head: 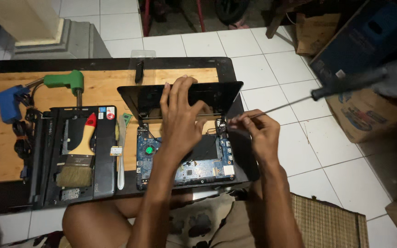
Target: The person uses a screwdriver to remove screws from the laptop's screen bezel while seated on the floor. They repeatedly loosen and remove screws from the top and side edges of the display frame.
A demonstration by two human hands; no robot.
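Here, left hand (180, 119) spread flat on laptop screen (180, 97), right hand (253, 131) seemingly pinched on screwdriver (299, 98).

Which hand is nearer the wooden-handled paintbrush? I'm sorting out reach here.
Left. The left hand rests on the open black laptop screen, right of the wooden-handled paintbrush; the right hand sits farther right.

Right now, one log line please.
left hand: steadies black laptop screen | right hand: holds long screwdriver at hinge | blue motherboard: exposed
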